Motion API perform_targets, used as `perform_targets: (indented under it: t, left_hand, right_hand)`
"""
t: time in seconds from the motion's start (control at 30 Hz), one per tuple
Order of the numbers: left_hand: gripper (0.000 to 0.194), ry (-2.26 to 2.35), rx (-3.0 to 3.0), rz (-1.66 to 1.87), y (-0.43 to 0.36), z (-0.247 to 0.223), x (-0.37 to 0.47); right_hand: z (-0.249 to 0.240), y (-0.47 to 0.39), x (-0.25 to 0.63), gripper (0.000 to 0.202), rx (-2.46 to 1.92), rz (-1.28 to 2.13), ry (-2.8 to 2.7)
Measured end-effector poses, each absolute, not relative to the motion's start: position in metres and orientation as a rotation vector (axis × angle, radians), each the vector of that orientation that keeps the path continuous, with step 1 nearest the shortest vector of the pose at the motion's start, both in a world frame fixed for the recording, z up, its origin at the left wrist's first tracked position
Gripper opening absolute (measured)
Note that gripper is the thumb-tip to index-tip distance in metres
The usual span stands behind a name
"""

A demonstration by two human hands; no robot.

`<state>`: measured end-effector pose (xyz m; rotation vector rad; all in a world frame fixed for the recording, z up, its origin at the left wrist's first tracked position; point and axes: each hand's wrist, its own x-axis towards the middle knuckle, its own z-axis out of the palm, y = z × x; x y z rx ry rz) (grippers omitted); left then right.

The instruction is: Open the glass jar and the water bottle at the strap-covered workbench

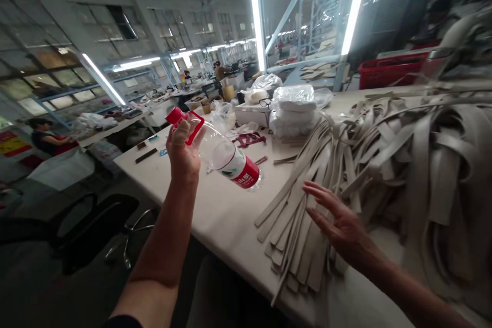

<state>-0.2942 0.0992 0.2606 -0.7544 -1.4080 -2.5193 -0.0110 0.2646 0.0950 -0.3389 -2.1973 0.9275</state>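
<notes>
My left hand (182,151) is raised above the table's near edge and grips a clear plastic bottle (226,156) by its red cap and handle. The bottle tilts down to the right and has a red and white label. My right hand (338,220) is open, fingers spread, hovering just over a fanned stack of beige strips (295,236) on the white table (226,215). It holds nothing.
A large heap of beige strips (418,164) covers the table's right side. Bagged white stacks (294,110), a white box (251,113) and small dark items lie further back. A black chair (88,225) stands at the left. A red crate (388,69) sits behind. Other people work at distant tables.
</notes>
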Motion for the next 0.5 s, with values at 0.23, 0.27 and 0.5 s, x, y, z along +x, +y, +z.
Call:
perform_targets:
  t: [0.23,0.27,0.5]
  left_hand:
    - [0.022,-1.263,-0.710,-2.710,0.039,0.234,-0.275]
    - [0.020,-1.257,-0.640,-2.767,0.033,0.228,-0.277]
    - [0.020,-1.366,0.239,-3.008,0.000,0.166,-0.297]
  right_hand:
    - [0.063,0.250,0.067,0.034,-0.307,0.405,-2.126]
    - [0.058,0.253,0.071,0.033,-0.298,0.359,-2.129]
    - [0.037,0.279,0.073,0.034,-0.401,0.222,-2.170]
